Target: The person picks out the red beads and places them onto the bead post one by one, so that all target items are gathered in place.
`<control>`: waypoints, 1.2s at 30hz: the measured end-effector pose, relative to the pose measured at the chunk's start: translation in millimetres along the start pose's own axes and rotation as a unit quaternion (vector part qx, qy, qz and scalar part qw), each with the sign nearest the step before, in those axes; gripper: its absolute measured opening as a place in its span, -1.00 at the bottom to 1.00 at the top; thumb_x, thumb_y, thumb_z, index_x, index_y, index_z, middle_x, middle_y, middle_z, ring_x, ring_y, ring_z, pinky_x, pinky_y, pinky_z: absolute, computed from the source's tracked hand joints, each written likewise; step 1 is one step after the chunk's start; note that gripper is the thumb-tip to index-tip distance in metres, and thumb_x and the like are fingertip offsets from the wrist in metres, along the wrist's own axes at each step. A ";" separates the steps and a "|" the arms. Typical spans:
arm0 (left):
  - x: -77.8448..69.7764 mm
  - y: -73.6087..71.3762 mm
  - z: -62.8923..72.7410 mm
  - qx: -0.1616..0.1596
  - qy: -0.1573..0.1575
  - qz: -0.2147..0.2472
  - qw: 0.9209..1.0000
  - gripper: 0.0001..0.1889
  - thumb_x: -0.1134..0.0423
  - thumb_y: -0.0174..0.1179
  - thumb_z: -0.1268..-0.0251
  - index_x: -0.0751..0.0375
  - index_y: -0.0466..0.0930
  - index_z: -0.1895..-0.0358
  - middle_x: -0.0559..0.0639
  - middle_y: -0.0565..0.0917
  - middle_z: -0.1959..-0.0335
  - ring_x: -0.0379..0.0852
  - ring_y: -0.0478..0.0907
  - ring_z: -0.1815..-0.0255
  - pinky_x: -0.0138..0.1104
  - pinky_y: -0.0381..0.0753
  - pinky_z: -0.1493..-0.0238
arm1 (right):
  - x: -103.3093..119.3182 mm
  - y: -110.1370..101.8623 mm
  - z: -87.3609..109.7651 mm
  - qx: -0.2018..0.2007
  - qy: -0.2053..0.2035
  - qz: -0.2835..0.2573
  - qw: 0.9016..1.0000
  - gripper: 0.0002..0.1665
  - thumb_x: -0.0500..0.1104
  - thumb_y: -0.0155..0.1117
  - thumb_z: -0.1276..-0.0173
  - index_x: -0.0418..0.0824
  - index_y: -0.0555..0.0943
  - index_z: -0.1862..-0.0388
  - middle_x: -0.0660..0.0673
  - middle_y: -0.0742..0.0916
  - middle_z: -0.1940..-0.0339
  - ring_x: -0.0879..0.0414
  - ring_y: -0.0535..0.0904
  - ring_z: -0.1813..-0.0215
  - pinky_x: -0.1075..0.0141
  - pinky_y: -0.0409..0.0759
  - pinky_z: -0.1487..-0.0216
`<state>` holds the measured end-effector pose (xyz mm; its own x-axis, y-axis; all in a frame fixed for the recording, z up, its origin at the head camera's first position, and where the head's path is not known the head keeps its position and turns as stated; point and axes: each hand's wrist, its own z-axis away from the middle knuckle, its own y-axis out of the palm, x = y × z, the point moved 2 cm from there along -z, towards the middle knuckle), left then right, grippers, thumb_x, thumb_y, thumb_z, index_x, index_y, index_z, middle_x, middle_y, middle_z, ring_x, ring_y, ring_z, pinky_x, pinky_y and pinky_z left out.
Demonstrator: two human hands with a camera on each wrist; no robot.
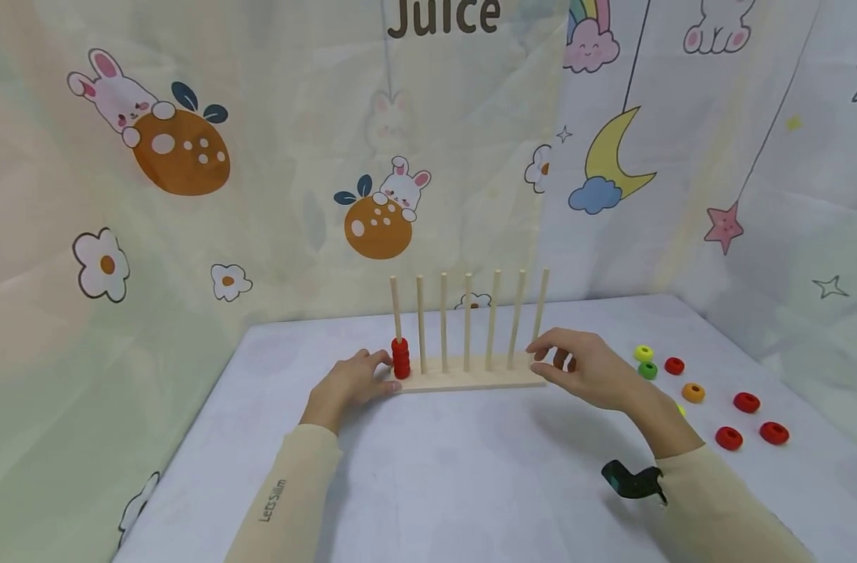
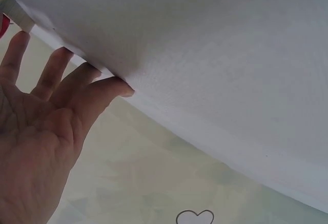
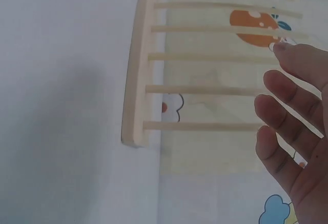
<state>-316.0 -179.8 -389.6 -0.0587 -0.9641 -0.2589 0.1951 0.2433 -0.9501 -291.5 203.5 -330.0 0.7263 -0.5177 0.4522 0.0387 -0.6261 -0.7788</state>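
A wooden peg rack with a row of several upright pegs stands toward the back of the table. Red beads are stacked on its leftmost peg. My left hand is at the rack's left end, fingers spread; in the left wrist view one fingertip meets the corner of the base. Beside the rightmost peg is my right hand, its fingers loosely bent. From the right wrist view, those fingers hold nothing and are apart from the base.
Several loose beads lie on the table's right side, among them a green bead, an orange bead and a red bead. A yellow bead is partly hidden by the right wrist. A dark object shows at the right sleeve. A patterned cloth hangs behind.
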 end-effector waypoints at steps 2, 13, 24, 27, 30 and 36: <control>1.5 0.3 0.1 0.001 0.001 0.000 1.000 -0.43 -0.20 0.33 -0.32 -0.18 0.49 -0.34 0.09 0.53 -0.18 0.27 0.58 -0.07 0.18 0.58 -0.14 | -2.4 -3.4 4.4 -0.002 0.002 0.012 1.000 -0.73 -0.24 0.44 -0.37 -0.03 0.68 -0.01 0.12 0.71 0.21 0.27 0.58 0.31 0.35 0.60 0.39; 8.0 -9.3 0.2 -0.018 0.006 -0.003 1.000 -0.44 -0.19 0.32 -0.33 -0.17 0.49 -0.33 0.09 0.53 -0.16 0.31 0.57 -0.08 0.18 0.57 -0.15 | -13.9 -32.3 23.3 -0.026 0.010 0.068 0.997 -0.66 -0.28 0.48 -0.31 -0.01 0.66 -0.02 0.13 0.72 0.18 0.30 0.59 0.29 0.38 0.61 0.34; 2.3 -3.5 0.3 -0.008 0.013 -0.002 1.000 -0.44 -0.20 0.32 -0.33 -0.16 0.48 -0.33 0.09 0.53 -0.14 0.31 0.59 -0.06 0.18 0.58 -0.14 | -39.6 -46.3 71.8 -0.041 0.032 0.131 0.990 -0.52 -0.30 0.58 -0.17 0.02 0.66 -0.03 0.16 0.72 0.14 0.36 0.58 0.18 0.42 0.63 0.23; 1.3 -0.8 0.3 -0.005 0.011 0.001 1.000 -0.44 -0.19 0.33 -0.33 -0.16 0.49 -0.34 0.09 0.53 -0.15 0.29 0.58 -0.06 0.19 0.58 -0.15 | -49.1 -51.7 85.0 -0.048 0.044 0.147 0.987 -0.48 -0.30 0.61 -0.14 0.03 0.66 -0.05 0.18 0.69 0.11 0.39 0.57 0.14 0.46 0.62 0.18; 0.7 0.5 -0.8 -0.004 0.005 0.006 1.000 -0.43 -0.19 0.33 -0.33 -0.18 0.48 -0.34 0.08 0.53 -0.18 0.30 0.57 -0.09 0.21 0.57 -0.15 | -57.9 -55.6 97.8 -0.043 0.056 0.156 0.985 -0.47 -0.28 0.63 -0.12 0.03 0.66 -0.05 0.19 0.68 0.09 0.43 0.55 0.10 0.45 0.63 0.17; 2.0 2.2 -2.6 -0.002 -0.006 0.008 1.000 -0.42 -0.19 0.33 -0.32 -0.19 0.48 -0.36 0.08 0.52 -0.19 0.30 0.57 -0.12 0.25 0.56 -0.15 | -71.7 -61.3 117.5 -0.036 0.080 0.176 0.980 -0.45 -0.22 0.66 -0.08 0.07 0.66 -0.05 0.12 0.70 0.06 0.44 0.56 0.09 0.38 0.67 0.18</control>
<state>-318.3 -180.9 -392.6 -0.0443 -0.9613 -0.2719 0.1912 0.2590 -0.9468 -265.3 347.5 -365.7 0.5682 -0.7906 0.2281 -0.2480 -0.4289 -0.8686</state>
